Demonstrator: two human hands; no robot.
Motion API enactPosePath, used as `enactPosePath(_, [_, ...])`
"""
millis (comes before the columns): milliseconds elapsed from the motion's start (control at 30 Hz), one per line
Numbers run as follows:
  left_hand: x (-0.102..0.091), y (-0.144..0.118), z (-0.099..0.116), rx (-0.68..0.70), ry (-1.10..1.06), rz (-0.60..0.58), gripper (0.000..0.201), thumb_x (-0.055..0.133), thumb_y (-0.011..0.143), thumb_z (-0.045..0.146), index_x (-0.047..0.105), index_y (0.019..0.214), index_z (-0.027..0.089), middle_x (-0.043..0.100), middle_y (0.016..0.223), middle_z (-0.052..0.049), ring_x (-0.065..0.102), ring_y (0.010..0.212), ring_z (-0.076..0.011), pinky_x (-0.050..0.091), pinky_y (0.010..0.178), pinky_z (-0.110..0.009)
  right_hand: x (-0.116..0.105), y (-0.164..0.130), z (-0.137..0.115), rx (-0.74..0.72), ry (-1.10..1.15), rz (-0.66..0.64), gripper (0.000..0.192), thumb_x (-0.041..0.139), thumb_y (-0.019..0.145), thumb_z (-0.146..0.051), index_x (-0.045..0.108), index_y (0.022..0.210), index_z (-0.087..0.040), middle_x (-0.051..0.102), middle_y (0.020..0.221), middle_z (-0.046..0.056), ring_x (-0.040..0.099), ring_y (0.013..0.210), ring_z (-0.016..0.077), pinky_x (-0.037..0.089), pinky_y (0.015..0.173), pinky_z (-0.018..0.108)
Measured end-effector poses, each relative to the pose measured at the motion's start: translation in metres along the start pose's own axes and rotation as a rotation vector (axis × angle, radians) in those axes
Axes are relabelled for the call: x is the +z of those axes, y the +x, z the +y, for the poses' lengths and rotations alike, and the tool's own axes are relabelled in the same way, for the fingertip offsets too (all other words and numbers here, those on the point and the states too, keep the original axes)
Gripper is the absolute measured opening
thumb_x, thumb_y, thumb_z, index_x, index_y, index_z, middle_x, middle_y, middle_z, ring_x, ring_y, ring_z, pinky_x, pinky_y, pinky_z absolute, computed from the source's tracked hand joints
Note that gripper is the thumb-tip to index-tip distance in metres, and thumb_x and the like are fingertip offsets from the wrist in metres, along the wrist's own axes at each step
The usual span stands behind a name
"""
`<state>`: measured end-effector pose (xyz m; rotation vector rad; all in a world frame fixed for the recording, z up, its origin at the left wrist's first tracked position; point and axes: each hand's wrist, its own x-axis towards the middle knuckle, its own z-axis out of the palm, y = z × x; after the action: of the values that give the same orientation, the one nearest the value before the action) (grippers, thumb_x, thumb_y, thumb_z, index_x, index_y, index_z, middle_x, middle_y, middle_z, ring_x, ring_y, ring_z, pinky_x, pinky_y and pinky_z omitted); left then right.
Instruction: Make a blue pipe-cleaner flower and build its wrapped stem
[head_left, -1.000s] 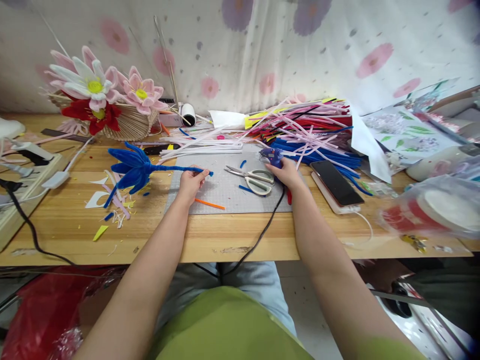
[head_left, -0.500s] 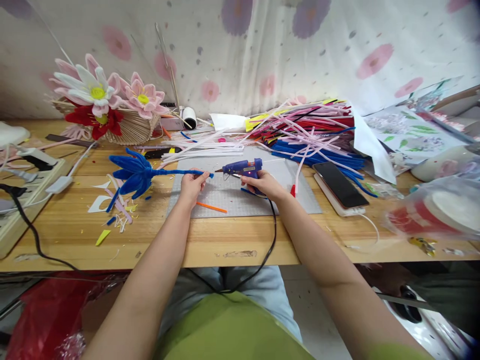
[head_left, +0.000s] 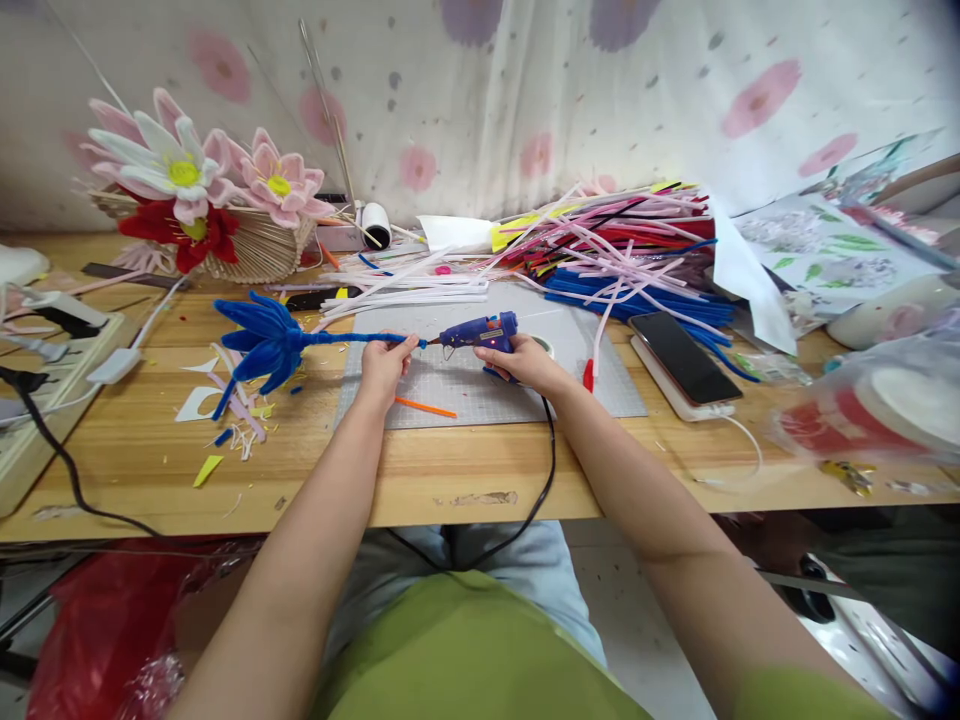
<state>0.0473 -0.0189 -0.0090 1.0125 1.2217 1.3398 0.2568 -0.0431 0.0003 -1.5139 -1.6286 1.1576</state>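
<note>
My left hand [head_left: 388, 366] pinches the stem of a blue pipe-cleaner flower [head_left: 262, 341] near its end, with the bloom pointing left. The stem lies level above the grey cutting mat [head_left: 450, 402]. In my right hand [head_left: 527, 364] is a blue hot glue gun [head_left: 478, 333], gripped round its handle, its nozzle at the tip of the stem just past my left fingers. Whether the nozzle touches the stem or any glue is out, I cannot tell. An orange pipe-cleaner piece [head_left: 425, 407] lies on the mat below.
A fan-shaped basket [head_left: 259, 238] with fuzzy flowers stands back left. Pipe cleaners [head_left: 607, 235] are heaped at the back right, near a phone [head_left: 686, 358]. Scraps [head_left: 244, 410] litter the left, beside a power strip [head_left: 67, 400]. The gun's black cord [head_left: 550, 470] drops over the table edge.
My right hand has brought the glue gun slightly left, so its nozzle now meets the stem's end in view. My left hand keeps its pinch on the stem.
</note>
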Motion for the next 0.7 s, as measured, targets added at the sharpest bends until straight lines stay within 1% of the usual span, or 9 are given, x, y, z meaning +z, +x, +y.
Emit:
enactPosePath(300, [-0.001, 0.002, -0.004, 0.016, 0.008, -0.029, 0.017, 0.067, 0.057, 0.024, 0.053, 0.058, 0.014, 0.042, 0.039, 0.006, 0.033, 0.035, -0.0043, 0.022, 0.034, -0.019, -0.001, -0.007, -0.013, 0.051, -0.032, 0.007, 0.039, 0.063, 0.064, -0.054, 0.051, 0.064, -0.017, 0.047, 0.046, -0.004, 0.040, 0.043, 0.0068, 0.031, 0.046, 0.023])
enactPosePath(500, [-0.002, 0.002, -0.005, 0.014, -0.001, -0.040, 0.016, 0.067, 0.057, 0.023, 0.054, 0.059, 0.014, 0.042, 0.038, 0.006, 0.033, 0.035, -0.0045, 0.022, 0.034, -0.019, -0.001, -0.006, -0.013, 0.049, -0.048, 0.017, 0.039, 0.063, 0.064, -0.054, 0.053, 0.068, -0.017, 0.047, 0.047, -0.004, 0.041, 0.045, 0.0074, 0.032, 0.047, 0.023])
enactPosePath(700, [0.000, 0.000, -0.001, 0.003, 0.019, -0.031, 0.016, 0.067, 0.058, 0.022, 0.053, 0.057, 0.014, 0.042, 0.039, 0.006, 0.033, 0.034, -0.0041, 0.022, 0.035, -0.019, -0.002, -0.004, -0.010, 0.054, -0.062, 0.029, 0.039, 0.063, 0.064, -0.054, 0.055, 0.070, -0.016, 0.048, 0.047, -0.004, 0.042, 0.046, 0.0081, 0.032, 0.047, 0.023])
